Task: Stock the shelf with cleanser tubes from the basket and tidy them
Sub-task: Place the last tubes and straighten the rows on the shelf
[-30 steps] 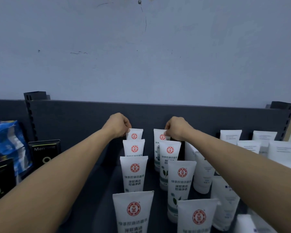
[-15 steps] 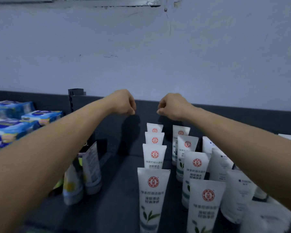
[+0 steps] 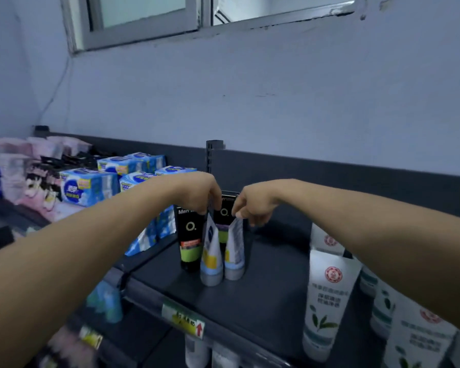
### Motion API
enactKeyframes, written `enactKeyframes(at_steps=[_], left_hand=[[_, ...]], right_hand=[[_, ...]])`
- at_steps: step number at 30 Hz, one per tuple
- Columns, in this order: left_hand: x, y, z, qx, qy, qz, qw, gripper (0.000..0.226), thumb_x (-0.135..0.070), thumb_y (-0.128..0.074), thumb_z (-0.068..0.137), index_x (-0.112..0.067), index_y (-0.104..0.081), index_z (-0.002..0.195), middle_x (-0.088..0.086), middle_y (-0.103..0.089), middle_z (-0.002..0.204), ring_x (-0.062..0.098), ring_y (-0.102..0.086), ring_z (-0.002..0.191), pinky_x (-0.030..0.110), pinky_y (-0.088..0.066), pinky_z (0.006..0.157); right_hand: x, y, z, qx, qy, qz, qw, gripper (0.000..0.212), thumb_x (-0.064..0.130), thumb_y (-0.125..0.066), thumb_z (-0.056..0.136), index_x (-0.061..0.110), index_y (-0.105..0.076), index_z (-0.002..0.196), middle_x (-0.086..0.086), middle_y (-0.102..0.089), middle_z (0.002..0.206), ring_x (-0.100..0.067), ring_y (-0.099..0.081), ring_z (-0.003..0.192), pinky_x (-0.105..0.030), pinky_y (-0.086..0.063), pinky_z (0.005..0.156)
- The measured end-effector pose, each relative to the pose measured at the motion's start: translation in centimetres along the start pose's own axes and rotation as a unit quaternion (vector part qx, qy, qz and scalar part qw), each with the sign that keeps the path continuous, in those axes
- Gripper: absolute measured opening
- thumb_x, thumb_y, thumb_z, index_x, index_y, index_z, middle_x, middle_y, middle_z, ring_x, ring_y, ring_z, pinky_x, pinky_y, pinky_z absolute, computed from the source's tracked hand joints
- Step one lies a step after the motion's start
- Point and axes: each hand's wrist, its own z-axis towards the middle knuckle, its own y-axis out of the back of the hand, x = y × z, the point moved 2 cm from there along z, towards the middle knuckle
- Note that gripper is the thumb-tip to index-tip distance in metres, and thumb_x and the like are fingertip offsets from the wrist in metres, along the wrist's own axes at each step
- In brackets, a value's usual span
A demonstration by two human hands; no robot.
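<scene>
Two small white-and-blue tubes stand side by side on the dark shelf (image 3: 250, 301). My left hand (image 3: 201, 193) reaches down and pinches the crimped top of the left tube (image 3: 210, 253), which has a yellow patch. Beside it, my right hand (image 3: 252, 205) pinches the top of the right tube (image 3: 234, 248). Black tubes (image 3: 190, 235) stand just behind and left of them. Several white cleanser tubes with a red emblem and green leaves (image 3: 329, 288) stand in rows at the right, under my right forearm.
Blue boxed packs (image 3: 88, 185) and pink packs (image 3: 11, 160) fill the shelf section to the left. A yellow-green price tag (image 3: 186, 320) sits on the shelf's front edge. More tubes (image 3: 197, 351) show on the shelf below. A wall and window rise behind.
Both hands left the back of the white emblem-tube rows, lifted, and swung left. They now hold the tops of the two small white-and-blue tubes. The view turned left too.
</scene>
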Motion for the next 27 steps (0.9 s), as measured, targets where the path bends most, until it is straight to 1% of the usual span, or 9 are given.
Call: enactKeyframes(at_steps=[2, 6, 9, 11, 15, 17, 19, 21, 27], left_hand=[[0.3, -1.1, -0.1, -0.001, -0.010, 0.005, 1.000, 0.040, -0.002, -0.061, 0.081, -0.021, -0.067, 0.115, -0.008, -0.051, 0.077, 0.010, -0.047, 0.077, 0.020, -0.034, 0.059], [1.4, -2.9, 0.6, -0.014, -0.023, -0.008, 1.000, 0.036, -0.004, -0.064, 0.080, -0.019, -0.068, 0.113, -0.007, -0.047, 0.078, 0.010, -0.046, 0.080, 0.018, -0.033, 0.069], [2.1, -3.5, 1.2, -0.022, -0.033, -0.023, 0.999, 0.030, -0.008, -0.067, 0.081, -0.015, -0.070, 0.109, -0.003, -0.049, 0.085, 0.010, -0.047, 0.082, 0.019, -0.035, 0.070], [2.2, -3.8, 1.7, -0.035, -0.042, -0.036, 0.998, 0.024, -0.007, -0.069, 0.078, -0.013, -0.073, 0.101, 0.000, -0.053, 0.084, 0.011, -0.050, 0.081, 0.019, -0.035, 0.068], [2.2, -4.3, 2.5, -0.060, -0.066, -0.056, 0.994, 0.012, -0.012, -0.075, 0.074, -0.011, -0.075, 0.086, 0.003, -0.063, 0.085, 0.013, -0.044, 0.088, 0.025, -0.042, 0.075], [1.7, -4.5, 2.5, -0.058, -0.073, -0.081, 0.992, 0.007, -0.013, -0.075, 0.075, -0.012, -0.073, 0.082, 0.000, -0.059, 0.082, 0.011, -0.043, 0.082, 0.019, -0.042, 0.072], [0.9, -4.5, 2.3, -0.042, -0.081, -0.127, 0.988, 0.007, -0.009, -0.073, 0.076, -0.015, -0.069, 0.076, -0.003, -0.058, 0.071, 0.010, -0.049, 0.069, 0.012, -0.039, 0.059], [0.0, -4.5, 2.3, -0.026, -0.089, -0.145, 0.985, 0.014, -0.008, -0.072, 0.077, -0.017, -0.064, 0.072, -0.006, -0.057, 0.065, 0.009, -0.051, 0.065, 0.015, -0.040, 0.060], [-1.7, -4.4, 2.1, 0.000, -0.109, -0.165, 0.980, 0.012, -0.009, -0.073, 0.076, -0.017, -0.065, 0.072, -0.010, -0.057, 0.062, 0.005, -0.050, 0.060, 0.019, -0.041, 0.062]], right_hand=[[0.2, -0.8, 0.7, 0.026, -0.021, 0.028, 0.999, 0.034, 0.025, -0.039, 0.103, 0.011, -0.049, 0.131, -0.011, -0.061, 0.075, -0.021, -0.058, 0.062, -0.028, -0.053, 0.065], [0.8, -1.4, 1.2, 0.036, -0.038, 0.077, 0.996, 0.023, 0.029, -0.036, 0.103, 0.010, -0.049, 0.108, -0.010, -0.061, 0.078, -0.021, -0.058, 0.061, -0.025, -0.050, 0.056], [1.0, -1.3, 1.3, 0.019, -0.028, 0.081, 0.996, 0.027, 0.032, -0.048, 0.099, 0.008, -0.056, 0.091, -0.008, -0.063, 0.073, -0.017, -0.060, 0.058, -0.022, -0.048, 0.054], [1.0, -1.3, 1.3, -0.002, -0.025, 0.068, 0.997, 0.018, 0.019, -0.055, 0.095, 0.005, -0.061, 0.085, -0.011, -0.065, 0.073, -0.012, -0.062, 0.051, -0.020, -0.048, 0.052], [0.6, -1.2, 0.9, -0.040, -0.041, 0.016, 0.998, 0.010, -0.005, -0.055, 0.084, -0.003, -0.064, 0.088, -0.012, -0.066, 0.069, -0.012, -0.060, 0.043, -0.022, -0.051, 0.049], [0.3, -0.7, 0.3, -0.055, -0.040, -0.061, 0.996, 0.020, -0.002, -0.054, 0.082, -0.005, -0.069, 0.095, -0.007, -0.069, 0.075, -0.017, -0.063, 0.059, -0.024, -0.053, 0.057], [-0.1, -0.4, -0.3, -0.071, -0.048, -0.134, 0.987, 0.029, 0.003, -0.051, 0.083, 0.001, -0.070, 0.105, -0.008, -0.072, 0.098, -0.024, -0.066, 0.084, -0.027, -0.053, 0.070], [-0.4, -0.3, -0.8, -0.091, -0.048, -0.184, 0.977, 0.030, 0.006, -0.048, 0.087, 0.004, -0.067, 0.111, -0.009, -0.069, 0.112, -0.027, -0.064, 0.099, -0.028, -0.050, 0.077], [-2.3, -0.5, -1.2, -0.138, -0.052, -0.151, 0.978, 0.036, 0.003, -0.049, 0.089, 0.008, -0.050, 0.124, -0.011, -0.057, 0.123, -0.026, -0.052, 0.094, -0.028, -0.037, 0.071]])
